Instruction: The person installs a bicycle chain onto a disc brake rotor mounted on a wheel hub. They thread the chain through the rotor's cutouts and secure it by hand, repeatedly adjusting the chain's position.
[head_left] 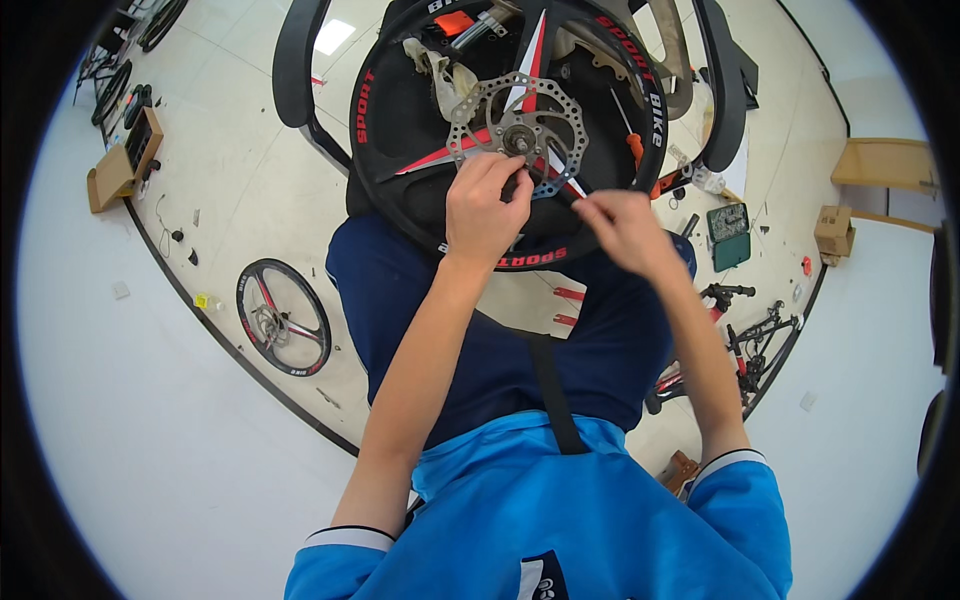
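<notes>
A black bicycle wheel (405, 185) with red-and-white spokes lies across my lap and a chair in front of me. A perforated metal brake disc (574, 115) is at its centre, around the hub axle (518, 142). My left hand (487, 208) is at the near left edge of the disc, its thumb and fingers closed together next to the axle. What they pinch is hidden. My right hand (622, 228) is closed on the near end of a dark slim tool (566, 180), whose other end points toward the hub. The tool's exact kind does not show.
On the wheel's far part lie a crumpled pale cloth or glove (440, 78) and an orange-handled screwdriver (634, 140). The chair's black armrests (292, 62) flank the wheel. A second wheel (283, 318) rests on the floor at left; a green tool case (729, 238) and bicycle frame (745, 350) lie right.
</notes>
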